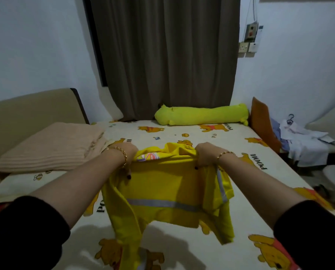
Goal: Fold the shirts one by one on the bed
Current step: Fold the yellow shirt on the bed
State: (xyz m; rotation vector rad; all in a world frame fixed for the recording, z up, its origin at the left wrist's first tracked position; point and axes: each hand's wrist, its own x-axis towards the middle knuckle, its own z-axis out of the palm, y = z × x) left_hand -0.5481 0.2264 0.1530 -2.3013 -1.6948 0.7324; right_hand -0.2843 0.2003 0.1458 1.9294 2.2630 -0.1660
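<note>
On bed (231, 145) | yellow shirt (162, 191) hangs between hands | left hand (128, 152), right hand (205, 153) each grip its top edge

The shirt (162, 190) lies mid-bed (240, 215), blanket (51, 147) to its left, bolster (199, 114) behind.

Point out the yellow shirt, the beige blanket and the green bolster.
yellow shirt (162, 188), head view, flat panel above the grey stripe.
beige blanket (51, 147), head view, ribbed top face.
green bolster (199, 114), head view, middle of its length.
</note>
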